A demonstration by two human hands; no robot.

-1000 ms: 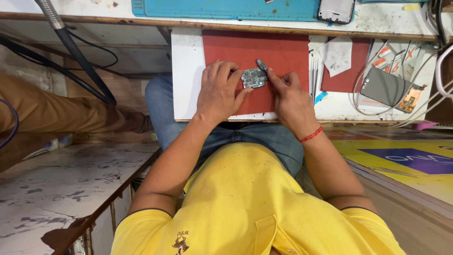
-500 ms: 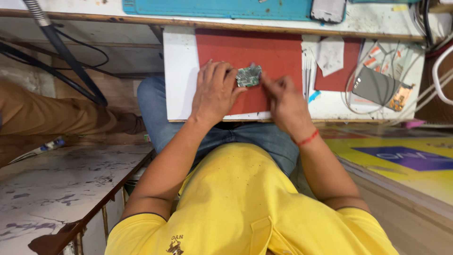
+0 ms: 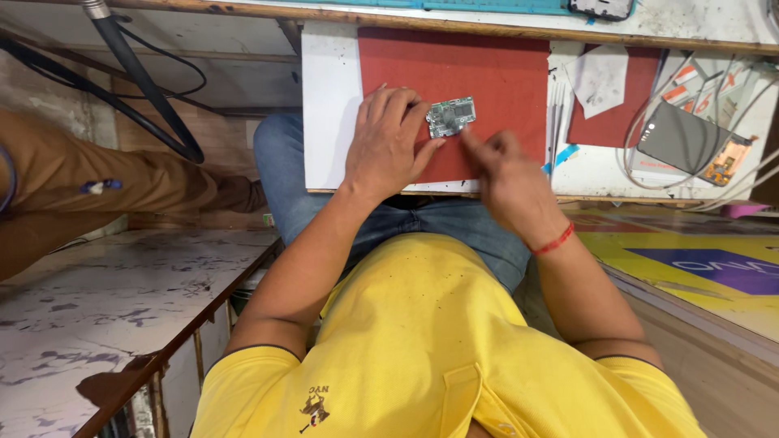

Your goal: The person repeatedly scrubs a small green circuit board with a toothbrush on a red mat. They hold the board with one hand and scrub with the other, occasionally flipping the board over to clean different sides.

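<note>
A person in a yellow shirt (image 3: 422, 341) and blue jeans (image 3: 284, 174) is sitting at a worn wooden workbench (image 3: 519, 24), and a white board (image 3: 329, 105) is lying across the lap edge with a flat, matte red mat (image 3: 487, 77) covering most of it. Beside the bench, on the left, a scuffed marbled slab (image 3: 105, 300) is running alongside, black hoses (image 3: 154, 97) are looping down from above, and another person's brown sleeve (image 3: 122, 182) is showing there. To the right, a glossy yellow and blue panel (image 3: 698, 259) is lying low, while a dark grey phone (image 3: 677, 138), tangled white cables (image 3: 649, 122) and a second, smaller red mat (image 3: 604, 122) are crowding the bench top. On the big mat, the left hand (image 3: 389, 146) is pressing down with its fingers curled, its fingertips pinning the near-left edge of a small green circuit board (image 3: 451, 116), a thin rectangular piece studded with silvery parts. The right hand (image 3: 507, 174), with a red thread at the wrist (image 3: 553, 241), is loosely closed with one finger extended toward the board's lower right corner; whether it is gripping a tool I cannot tell, as motion blur is hiding the fingers. Judging by this, the work on the board is midway: the board is bare, out of any casing and steadied, and nothing shows it finished or refitted.
</note>
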